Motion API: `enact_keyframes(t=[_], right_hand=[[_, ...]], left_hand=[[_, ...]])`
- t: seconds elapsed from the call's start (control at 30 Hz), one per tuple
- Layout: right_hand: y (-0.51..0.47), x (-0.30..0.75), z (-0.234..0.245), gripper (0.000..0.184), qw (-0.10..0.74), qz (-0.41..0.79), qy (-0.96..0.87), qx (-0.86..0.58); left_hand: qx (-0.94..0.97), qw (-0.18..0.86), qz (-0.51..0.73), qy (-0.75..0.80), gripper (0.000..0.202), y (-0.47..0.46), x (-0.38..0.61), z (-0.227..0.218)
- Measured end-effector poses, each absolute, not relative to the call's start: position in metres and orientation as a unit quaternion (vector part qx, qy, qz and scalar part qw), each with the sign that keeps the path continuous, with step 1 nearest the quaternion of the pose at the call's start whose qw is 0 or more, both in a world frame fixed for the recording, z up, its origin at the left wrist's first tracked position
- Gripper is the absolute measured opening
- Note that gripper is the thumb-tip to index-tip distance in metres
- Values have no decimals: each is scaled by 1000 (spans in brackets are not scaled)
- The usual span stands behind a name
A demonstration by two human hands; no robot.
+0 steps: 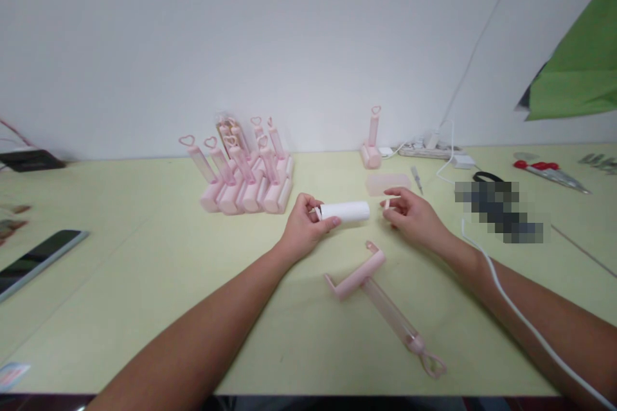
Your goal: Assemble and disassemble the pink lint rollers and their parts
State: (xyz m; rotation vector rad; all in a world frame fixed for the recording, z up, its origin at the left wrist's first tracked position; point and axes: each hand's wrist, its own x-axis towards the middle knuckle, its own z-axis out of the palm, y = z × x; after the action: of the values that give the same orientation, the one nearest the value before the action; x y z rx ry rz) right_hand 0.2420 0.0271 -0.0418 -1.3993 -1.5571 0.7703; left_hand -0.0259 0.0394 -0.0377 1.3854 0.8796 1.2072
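Observation:
My left hand (308,226) is closed around the left end of a white lint roll (346,212), held level above the table. A small pale part shows at that end, by my fingers. To the right, apart from the roll, my right hand (407,210) pinches a small pale piece, perhaps an end cap (386,204); its exact shape is hard to make out. Below both hands lies a pink lint roller handle (390,308), with a bare holder at its upper end, a clear shaft and a heart-shaped loop at the bottom.
Several pink lint rollers (241,189) stand grouped at the back left, and another lint roller (371,154) stands at the back. A pale pink block (385,183) lies behind my right hand. A white cable (501,289) crosses my right forearm. A phone (41,260) lies far left.

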Motion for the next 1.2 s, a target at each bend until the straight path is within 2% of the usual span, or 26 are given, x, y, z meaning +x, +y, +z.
enact_keyframes(t=[0.07, 0.13, 0.2, 0.33, 0.4, 0.5, 0.57, 0.67, 0.77, 0.9, 1.03, 1.13, 1.2], right_hand=[[30, 258, -38, 36, 344, 159, -672, -636], [31, 270, -36, 21, 257, 84, -705, -656], [31, 277, -37, 15, 198, 60, -733, -648], [31, 277, -37, 22, 158, 50, -755, -634], [29, 273, -34, 33, 175, 48, -751, -635], [21, 262, -29, 46, 258, 64, -754, -601], [13, 251, -27, 45, 320, 111, -762, -552], [4, 235, -31, 42, 369, 201, -756, -502], [-1, 223, -35, 42, 438, 287, -699, -487], [3, 222, -30, 47, 554, 363, -598, -451], [16, 244, -22, 54, 619, 301, -544, -480], [27, 268, -18, 57, 631, 160, -536, -538], [34, 284, -16, 60, 602, 50, -536, -590]], left_hand=[[576, 524, 504, 374, 58, 40, -27, -39], [574, 524, 502, 379, 58, 40, -27, -39], [571, 525, 502, 381, 59, 39, -27, -38], [570, 525, 495, 392, 60, 38, -27, -36], [570, 528, 487, 399, 60, 38, -26, -35], [568, 538, 479, 397, 59, 35, -21, -36], [567, 548, 475, 390, 57, 32, -16, -38], [560, 577, 463, 373, 58, 27, -7, -40], [551, 605, 456, 349, 57, 24, -3, -41], [567, 586, 442, 374, 47, 26, -5, -41], [598, 541, 403, 432, 33, 31, -8, -41], [621, 516, 362, 466, 24, 33, -8, -38], [633, 509, 330, 481, 21, 35, -9, -36]])
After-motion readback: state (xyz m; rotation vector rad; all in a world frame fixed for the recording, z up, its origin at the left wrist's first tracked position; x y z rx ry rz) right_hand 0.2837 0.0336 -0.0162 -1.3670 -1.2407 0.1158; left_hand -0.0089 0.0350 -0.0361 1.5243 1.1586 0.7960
